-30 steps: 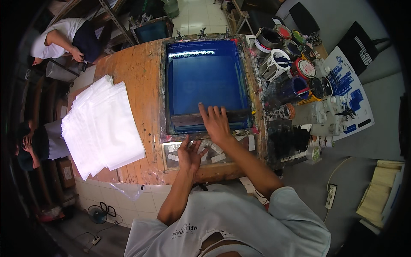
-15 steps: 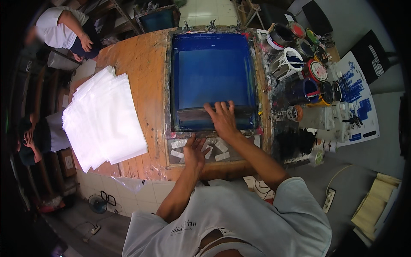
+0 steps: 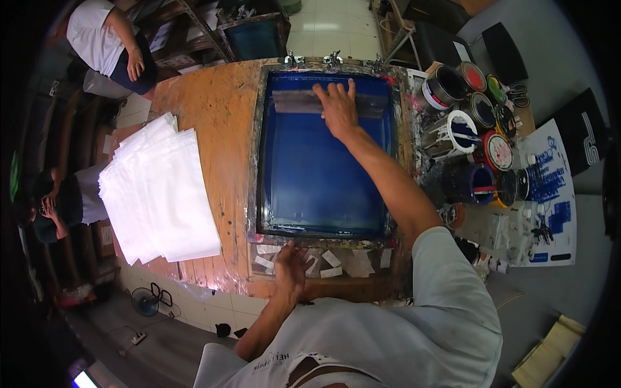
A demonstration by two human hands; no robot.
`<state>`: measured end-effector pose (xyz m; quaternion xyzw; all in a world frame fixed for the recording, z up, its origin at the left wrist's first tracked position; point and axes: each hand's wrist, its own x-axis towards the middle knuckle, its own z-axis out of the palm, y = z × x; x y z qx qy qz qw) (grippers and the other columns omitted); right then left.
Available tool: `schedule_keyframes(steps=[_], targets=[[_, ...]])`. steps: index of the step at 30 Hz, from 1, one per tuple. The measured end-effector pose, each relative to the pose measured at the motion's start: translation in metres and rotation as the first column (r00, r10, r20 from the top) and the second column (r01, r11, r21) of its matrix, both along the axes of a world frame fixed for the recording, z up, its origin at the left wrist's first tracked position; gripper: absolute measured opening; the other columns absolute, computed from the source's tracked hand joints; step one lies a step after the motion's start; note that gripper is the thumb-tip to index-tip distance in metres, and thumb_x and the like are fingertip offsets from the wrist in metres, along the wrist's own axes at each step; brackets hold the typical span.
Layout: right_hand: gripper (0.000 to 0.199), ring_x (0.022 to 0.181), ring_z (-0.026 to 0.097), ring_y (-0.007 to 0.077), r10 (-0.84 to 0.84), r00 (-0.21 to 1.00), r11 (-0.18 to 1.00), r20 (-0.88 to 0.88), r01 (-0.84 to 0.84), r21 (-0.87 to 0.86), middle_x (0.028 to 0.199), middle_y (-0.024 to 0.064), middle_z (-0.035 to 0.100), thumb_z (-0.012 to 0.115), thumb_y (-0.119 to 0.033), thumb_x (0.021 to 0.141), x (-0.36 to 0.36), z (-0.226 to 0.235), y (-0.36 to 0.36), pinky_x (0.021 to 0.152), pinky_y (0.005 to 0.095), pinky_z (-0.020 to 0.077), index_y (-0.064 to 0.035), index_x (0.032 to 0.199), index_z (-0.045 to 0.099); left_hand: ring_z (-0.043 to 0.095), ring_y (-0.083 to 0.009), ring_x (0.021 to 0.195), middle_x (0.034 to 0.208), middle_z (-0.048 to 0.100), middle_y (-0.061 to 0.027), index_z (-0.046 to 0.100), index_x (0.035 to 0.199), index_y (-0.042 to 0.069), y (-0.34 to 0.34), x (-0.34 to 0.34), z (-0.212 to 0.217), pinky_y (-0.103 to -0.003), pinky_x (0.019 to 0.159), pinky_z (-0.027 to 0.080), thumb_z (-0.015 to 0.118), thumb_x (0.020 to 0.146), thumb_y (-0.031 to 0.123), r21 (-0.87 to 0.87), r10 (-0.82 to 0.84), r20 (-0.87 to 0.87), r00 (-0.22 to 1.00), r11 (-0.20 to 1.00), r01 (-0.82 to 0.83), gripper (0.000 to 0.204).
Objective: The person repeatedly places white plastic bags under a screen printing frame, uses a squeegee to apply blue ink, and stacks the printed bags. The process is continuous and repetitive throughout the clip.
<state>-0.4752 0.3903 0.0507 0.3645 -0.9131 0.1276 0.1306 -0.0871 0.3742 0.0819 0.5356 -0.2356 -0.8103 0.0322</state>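
Note:
A screen printing frame (image 3: 256, 194) with blue ink over its mesh (image 3: 323, 174) lies on the wooden table. My right hand (image 3: 339, 111) is closed on the wide squeegee (image 3: 294, 102) near the frame's far end, with its fingertips over the far side. My arm reaches across the screen to it. At the frame's near edge, left of its middle, my left hand (image 3: 291, 268) rests against the rim with fingers stretched out and nothing visible in them. Small pale tape-like pieces (image 3: 331, 258) lie beside it on the board below the frame.
A fanned stack of white sheets (image 3: 165, 200) covers the table's left. Ink cans (image 3: 446, 84) and a white tub (image 3: 460, 129) crowd the right side. Metal clamps (image 3: 333, 59) hold the far edge. Two other people (image 3: 97, 39) are at the left.
My right hand has pushed the squeegee from the screen's near end to its far end. My left hand stays at the near edge. The whole view has shifted slightly.

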Motion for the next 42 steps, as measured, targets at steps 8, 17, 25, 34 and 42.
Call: schedule_keyframes(steps=[8, 17, 25, 34, 42], targets=[[0.063, 0.117, 0.058, 0.0302, 0.041, 0.983, 0.996, 0.179, -0.055, 0.073, 0.114, 0.0129, 0.065, 0.084, -0.014, 0.079, -0.055, 0.014, -0.006, 0.098, 0.0459, 0.0396, -0.0145, 0.136, 0.059, 0.059, -0.0266, 0.104, 0.103, 0.058, -0.0058, 0.058, 0.110, 0.013, 0.004, 0.007, -0.003, -0.058, 0.099, 0.047, 0.073, 0.091, 0.031, -0.002, 0.069, -0.017, 0.997, 0.998, -0.069, 0.029], [0.039, 0.107, 0.057, 0.0310, -0.035, 0.985, 0.999, -0.169, 0.030, -0.031, 0.103, 0.0118, 0.059, 0.066, 0.000, 0.089, -0.056, -0.007, -0.011, 0.091, 0.0465, 0.0395, -0.0155, 0.124, 0.061, 0.062, -0.0253, 0.101, 0.102, 0.062, -0.0046, 0.054, 0.102, 0.014, 0.002, 0.011, -0.002, -0.058, 0.097, 0.050, 0.072, 0.093, 0.021, -0.007, 0.097, -0.041, 0.994, 0.995, -0.097, 0.022], [0.042, 0.111, 0.059, 0.0341, -0.047, 0.999, 0.998, 0.022, 0.048, -0.048, 0.111, 0.0149, 0.064, 0.070, -0.007, 0.089, -0.045, 0.036, 0.003, 0.092, 0.0500, 0.0401, -0.0157, 0.128, 0.059, 0.066, -0.0246, 0.101, 0.111, 0.066, -0.0068, 0.051, 0.103, 0.013, -0.006, 0.014, 0.004, -0.054, 0.096, 0.052, 0.073, 0.093, 0.018, -0.051, 0.015, -0.202, 0.979, 0.998, -0.025, 0.025], [0.042, 0.109, 0.058, 0.0347, 0.070, 0.910, 0.988, 0.408, -0.121, 0.100, 0.105, 0.0137, 0.061, 0.068, -0.006, 0.088, 0.173, 0.127, 0.075, 0.093, 0.0540, 0.0387, -0.0141, 0.127, 0.055, 0.069, -0.0343, 0.105, 0.106, 0.070, -0.0109, 0.058, 0.104, 0.009, -0.024, 0.013, 0.024, -0.056, 0.100, 0.050, 0.073, 0.094, 0.017, -0.104, -0.117, -0.328, 0.937, 0.991, 0.087, 0.019], [0.039, 0.089, 0.052, 0.0268, 0.032, 0.999, 0.992, 0.019, -0.029, -0.123, 0.091, 0.0094, 0.053, 0.076, -0.029, 0.087, 0.250, 0.193, 0.076, 0.078, 0.0441, 0.0354, -0.0100, 0.119, 0.064, 0.070, -0.0336, 0.106, 0.105, 0.073, -0.0106, 0.062, 0.118, 0.006, -0.043, -0.023, 0.110, -0.052, 0.103, 0.051, 0.069, 0.094, 0.014, -0.198, -0.187, -0.553, 0.812, 0.976, 0.089, 0.027]])
